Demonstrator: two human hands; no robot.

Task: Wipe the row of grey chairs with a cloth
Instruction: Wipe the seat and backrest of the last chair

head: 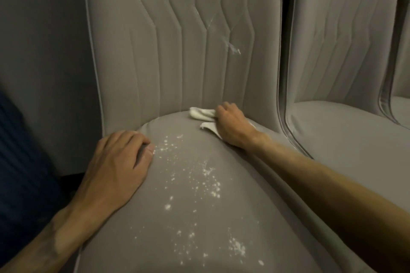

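Observation:
A grey padded chair fills the view, its seat (188, 217) sprinkled with white powder (208, 184) and its quilted backrest (177, 40) marked by a white smear (233, 47). My right hand (233, 125) grips a white cloth (202, 114) at the back of the seat, where seat and backrest meet. My left hand (117, 166) rests on the seat's left edge, its fingers curled over the rim.
A second grey chair (343, 62) stands close on the right, and the edge of a third (402, 73) shows beyond it. A grey wall (40, 51) is on the left. Dark blue fabric (20, 173) lies at the lower left.

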